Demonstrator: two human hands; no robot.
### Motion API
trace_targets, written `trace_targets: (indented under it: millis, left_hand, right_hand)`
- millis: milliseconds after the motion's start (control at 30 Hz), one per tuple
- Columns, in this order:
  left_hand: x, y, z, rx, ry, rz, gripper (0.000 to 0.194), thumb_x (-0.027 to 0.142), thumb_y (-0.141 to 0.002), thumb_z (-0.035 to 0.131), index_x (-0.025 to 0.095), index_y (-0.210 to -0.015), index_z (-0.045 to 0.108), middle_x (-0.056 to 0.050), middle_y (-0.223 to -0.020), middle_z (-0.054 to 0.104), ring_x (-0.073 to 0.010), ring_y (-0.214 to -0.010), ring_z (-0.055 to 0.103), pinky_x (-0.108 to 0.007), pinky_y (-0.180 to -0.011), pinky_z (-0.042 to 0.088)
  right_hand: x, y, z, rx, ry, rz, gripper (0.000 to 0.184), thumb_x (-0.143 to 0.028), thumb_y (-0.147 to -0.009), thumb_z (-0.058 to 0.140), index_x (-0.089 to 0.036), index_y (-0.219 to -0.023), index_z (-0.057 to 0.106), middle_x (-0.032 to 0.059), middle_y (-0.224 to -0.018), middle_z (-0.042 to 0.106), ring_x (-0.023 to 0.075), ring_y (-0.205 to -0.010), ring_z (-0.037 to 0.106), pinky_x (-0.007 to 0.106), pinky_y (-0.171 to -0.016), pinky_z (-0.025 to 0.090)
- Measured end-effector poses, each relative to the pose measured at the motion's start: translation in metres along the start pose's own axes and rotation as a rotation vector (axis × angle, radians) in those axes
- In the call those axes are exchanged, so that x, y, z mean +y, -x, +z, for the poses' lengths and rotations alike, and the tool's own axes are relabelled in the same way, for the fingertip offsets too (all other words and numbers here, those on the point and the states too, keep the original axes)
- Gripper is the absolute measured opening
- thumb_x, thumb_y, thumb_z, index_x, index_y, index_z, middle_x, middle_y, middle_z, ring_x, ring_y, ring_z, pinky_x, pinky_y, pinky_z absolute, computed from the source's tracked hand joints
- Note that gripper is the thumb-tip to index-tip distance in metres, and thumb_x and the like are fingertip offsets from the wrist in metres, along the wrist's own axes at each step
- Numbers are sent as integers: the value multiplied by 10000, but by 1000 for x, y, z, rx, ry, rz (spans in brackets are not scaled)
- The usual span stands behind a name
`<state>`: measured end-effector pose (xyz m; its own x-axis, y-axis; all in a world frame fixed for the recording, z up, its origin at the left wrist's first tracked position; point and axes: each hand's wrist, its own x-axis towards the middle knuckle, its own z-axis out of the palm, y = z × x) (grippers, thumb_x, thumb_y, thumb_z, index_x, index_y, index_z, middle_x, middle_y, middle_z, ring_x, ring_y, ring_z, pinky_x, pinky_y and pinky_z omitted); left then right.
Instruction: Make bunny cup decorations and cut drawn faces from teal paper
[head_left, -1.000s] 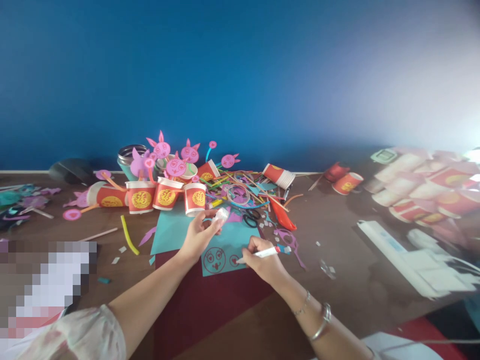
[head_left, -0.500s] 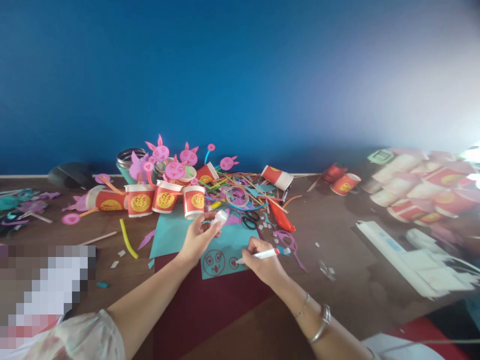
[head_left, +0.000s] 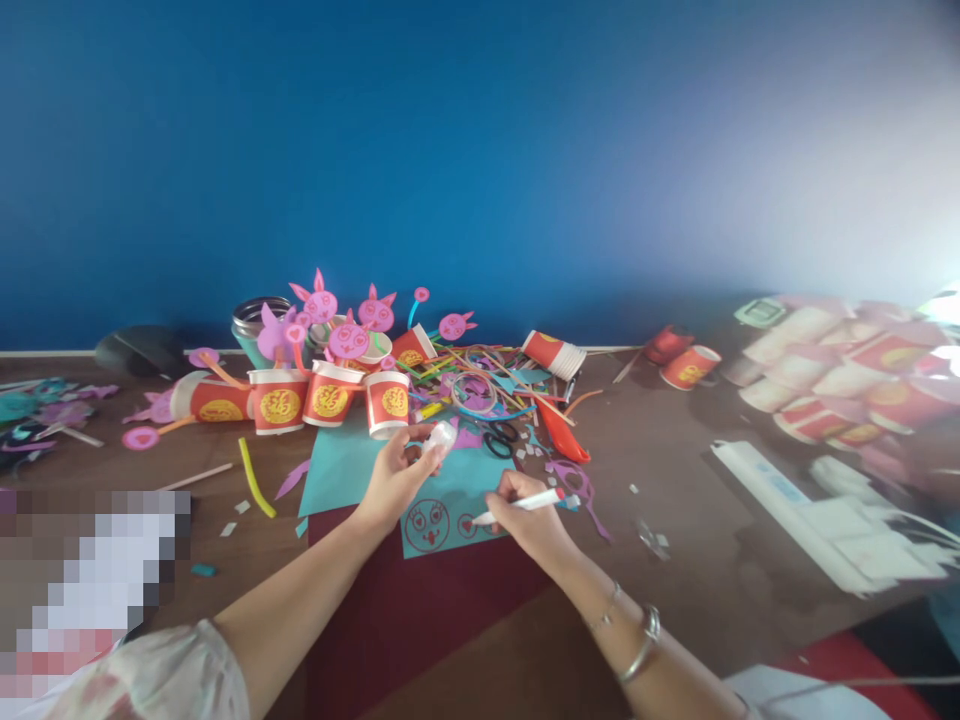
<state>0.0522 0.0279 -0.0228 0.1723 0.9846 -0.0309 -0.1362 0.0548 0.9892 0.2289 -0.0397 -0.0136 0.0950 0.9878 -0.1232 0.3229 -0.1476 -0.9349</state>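
Note:
My right hand [head_left: 531, 528] is closed around a white marker [head_left: 536, 500] with a red end, its tip by a small red circle on a strip of light-blue paper [head_left: 456, 545]. A round red face with heart eyes is drawn beside that circle; another partly hidden shape lies by the fingers. My left hand [head_left: 394, 478] pinches a small whitish translucent object [head_left: 440, 437] above the paper; its kind is unclear. Beneath lie a larger blue sheet [head_left: 341, 465] and a maroon sheet [head_left: 420, 610]. Red paper cups [head_left: 388, 402] bearing yellow emblems stand just beyond my left hand.
Pink animal-face cutouts [head_left: 349, 337] rise among the cups. Behind my hands are a heap of coloured strips [head_left: 472, 385], scissors [head_left: 501, 440] and a red balloon [head_left: 564, 437]. A white power strip [head_left: 787, 515] and piled cups [head_left: 847, 370] are on the right.
The view has shifted slightly. The marker's tip stays near the small circle while its rear end has swung up a little; a shape right of the circle now shows more. My left hand keeps its hold.

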Motion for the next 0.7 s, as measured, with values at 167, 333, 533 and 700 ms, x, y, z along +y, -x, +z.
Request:
trace_targets:
  millis: [167,333,533,700]
  left_hand:
    - [-3,4,2,-63,-126,87,394,386,-724,695,157,-1023,576,-65,-970,639,-126,-696,572,-240,-591,474]
    - [1,7,4,-54,-234,111,377,381,-727,688,157,-1011,580,-15,-788,608,-115,-637,529,-218,-553,424]
    - [-1,3,3,-56,-194,77,392,390,-728,684,145,-1010,568,4,-734,576,-104,-602,500,-208,-528,404]
    - [-3,2,3,-55,-189,84,380,392,-730,687,153,-1005,575,-13,-795,605,-102,-604,507,-204,-513,399]
  right_hand:
    - [-2,-7,-2,-11,-96,-39,216,-307,-717,547,-221,-567,417,-50,-427,523,89,-390,432,203,-408,335]
    - [-3,-9,-3,-18,-84,-149,213,-311,-739,564,-217,-604,430,-50,-489,512,92,-442,446,203,-427,346]
    - [3,-4,0,-3,101,-96,239,-284,-712,535,-220,-526,401,-49,-419,477,94,-405,430,210,-420,329]
    - [2,-3,3,-7,163,-83,234,-307,-696,537,-220,-532,395,-58,-415,457,88,-402,390,200,-404,297]
